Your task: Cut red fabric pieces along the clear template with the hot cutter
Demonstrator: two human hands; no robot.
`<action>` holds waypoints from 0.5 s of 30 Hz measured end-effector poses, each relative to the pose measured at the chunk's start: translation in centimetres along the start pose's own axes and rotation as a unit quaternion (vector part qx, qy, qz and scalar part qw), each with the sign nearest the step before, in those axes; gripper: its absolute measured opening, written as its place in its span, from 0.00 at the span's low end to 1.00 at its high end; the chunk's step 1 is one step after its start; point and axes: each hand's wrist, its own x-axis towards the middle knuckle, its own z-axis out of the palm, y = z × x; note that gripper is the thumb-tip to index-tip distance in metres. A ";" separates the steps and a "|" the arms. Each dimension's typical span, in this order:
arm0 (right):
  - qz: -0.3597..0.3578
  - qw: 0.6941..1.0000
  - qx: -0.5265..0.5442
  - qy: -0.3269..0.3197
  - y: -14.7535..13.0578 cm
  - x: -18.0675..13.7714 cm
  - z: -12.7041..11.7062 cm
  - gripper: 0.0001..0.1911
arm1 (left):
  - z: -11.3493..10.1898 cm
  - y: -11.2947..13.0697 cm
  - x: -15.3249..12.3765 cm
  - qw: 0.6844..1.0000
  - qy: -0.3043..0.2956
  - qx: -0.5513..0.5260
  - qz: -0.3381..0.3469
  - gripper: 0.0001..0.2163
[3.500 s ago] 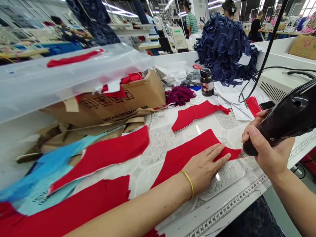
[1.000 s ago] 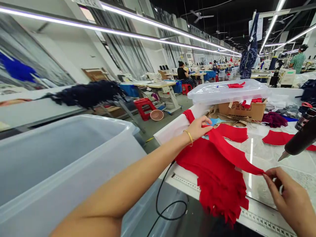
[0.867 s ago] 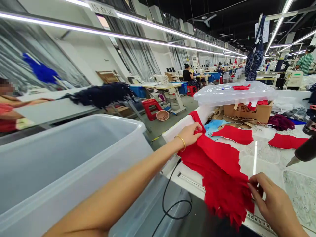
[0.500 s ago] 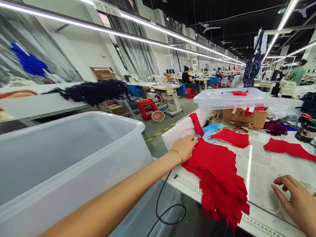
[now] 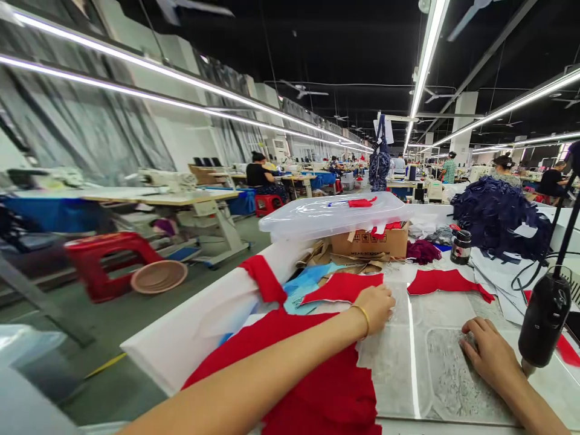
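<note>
Red fabric piece (image 5: 339, 287) at left hand (image 5: 379, 307), near-side fingertips; grip can't tell. Right hand (image 5: 492, 350) half-open over desk (image 5: 389, 374), apart from piece.

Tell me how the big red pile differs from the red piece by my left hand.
The red pile is larger than the red piece. The pile's right edge is jagged; the piece's visible outline is smoother. The pile lies nearer you; the piece lies farther off, by your left hand. Both are red cloth.
</note>
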 end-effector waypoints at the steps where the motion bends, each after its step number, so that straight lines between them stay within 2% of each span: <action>1: -0.005 1.000 0.010 0.011 0.2 -0.1 0.1 0.09 | 0.5 0.8 1.8 1.000 -0.001 -0.004 0.005 0.09; 4: 0.005 0.998 0.049 0.037 0.9 -0.3 0.5 0.10 | 1.9 2.4 6.1 1.000 0.005 -0.019 -0.002 0.12; 7: 0.034 0.993 0.102 0.046 1.4 -0.3 0.9 0.11 | 3.2 2.8 8.7 0.999 0.010 -0.033 -0.029 0.14; 15: 0.075 0.977 0.185 0.071 1.1 -0.6 1.2 0.16 | 5.3 1.2 10.4 0.992 0.023 -0.071 -0.104 0.15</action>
